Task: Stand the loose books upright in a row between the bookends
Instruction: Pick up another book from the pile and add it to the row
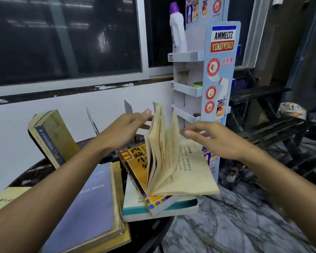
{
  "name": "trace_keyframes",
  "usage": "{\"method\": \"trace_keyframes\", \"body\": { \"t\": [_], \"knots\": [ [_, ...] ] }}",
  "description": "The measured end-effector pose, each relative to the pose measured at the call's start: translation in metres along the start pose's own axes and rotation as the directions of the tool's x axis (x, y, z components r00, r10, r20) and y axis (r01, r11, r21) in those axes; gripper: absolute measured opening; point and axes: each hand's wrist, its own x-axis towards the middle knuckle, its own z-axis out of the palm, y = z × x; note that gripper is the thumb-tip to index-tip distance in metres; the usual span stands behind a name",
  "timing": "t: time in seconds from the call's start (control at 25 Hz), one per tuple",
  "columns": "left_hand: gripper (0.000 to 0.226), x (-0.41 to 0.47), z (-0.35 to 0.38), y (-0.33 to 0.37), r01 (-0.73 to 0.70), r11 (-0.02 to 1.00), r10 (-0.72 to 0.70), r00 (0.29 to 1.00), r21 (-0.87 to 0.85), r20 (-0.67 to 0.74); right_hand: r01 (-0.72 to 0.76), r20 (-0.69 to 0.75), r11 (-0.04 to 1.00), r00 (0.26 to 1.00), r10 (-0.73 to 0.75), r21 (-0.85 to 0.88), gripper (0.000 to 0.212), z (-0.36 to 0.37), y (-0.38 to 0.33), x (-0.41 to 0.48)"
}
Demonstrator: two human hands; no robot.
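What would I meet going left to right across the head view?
Yellow book at the edge → leaning olive book → flat lavender book → open book with fanned pages → cardboard display stand.

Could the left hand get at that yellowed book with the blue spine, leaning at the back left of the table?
Probably yes. The left hand is open and grips nothing, and the yellowed blue-spined book leans uncovered just to its left, with nothing standing between them.

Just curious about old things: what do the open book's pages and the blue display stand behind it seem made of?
The open book: paper, matte and yellowed, its thin leaves fanned out. The display stand: probably printed cardboard, slightly glossy, with thin folded flat shelves.
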Motion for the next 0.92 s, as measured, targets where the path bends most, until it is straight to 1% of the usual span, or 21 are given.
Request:
{"method": "trace_keyframes", "body": {
  "t": [0.08, 0.16, 0.2, 0.28, 0.4, 0.56, 0.68, 0.76, 0.92],
  "knots": [
    [0.054, 0.003, 0.013, -0.003, -0.026, 0.999, 0.024, 0.998, 0.040, 0.049, -0.019, -0.006, 0.998, 1.000, 0.020, 0.055, 0.052, -0.002, 0.004, -0.004],
    [0.053, 0.006, 0.024, -0.011, -0.062, 0.986, 0.049, 0.995, 0.155, 0.086, -0.049, 0.013, 0.994, 0.999, 0.048, 0.094, 0.054, -0.004, 0.009, -0.008],
    [0.052, 0.008, 0.029, -0.015, -0.077, 0.971, 0.053, 0.993, 0.225, 0.108, -0.073, 0.038, 0.992, 0.997, 0.069, 0.105, 0.052, -0.005, 0.012, -0.011],
    [0.056, 0.008, 0.037, -0.025, -0.086, 0.937, 0.038, 0.988, 0.339, 0.147, -0.114, 0.065, 0.989, 0.992, 0.109, 0.090, 0.042, -0.006, 0.019, -0.016],
    [0.062, 0.006, 0.045, -0.041, -0.089, 0.892, 0.006, 0.982, 0.443, 0.186, -0.137, 0.056, 0.990, 0.989, 0.138, -0.015, 0.044, -0.002, 0.040, -0.017],
    [0.069, 0.003, 0.046, -0.053, -0.065, 0.871, -0.024, 0.984, 0.486, 0.174, -0.164, 0.100, 0.984, 0.980, 0.170, -0.066, 0.047, 0.005, 0.056, -0.016],
    [0.077, 0.002, 0.042, -0.058, -0.021, 0.880, -0.062, 0.985, 0.475, 0.159, -0.199, 0.106, 0.978, 0.973, 0.204, -0.058, 0.056, 0.011, 0.063, -0.013],
    [0.083, 0.002, 0.040, -0.060, 0.015, 0.884, -0.099, 0.983, 0.467, 0.157, -0.220, 0.117, 0.975, 0.968, 0.223, -0.036, 0.059, 0.015, 0.069, -0.010],
    [0.089, 0.002, 0.038, -0.065, 0.095, 0.878, -0.183, 0.972, 0.468, 0.147, -0.266, 0.161, 0.963, 0.953, 0.255, 0.049, 0.055, 0.015, 0.066, -0.004]
  ]
}}
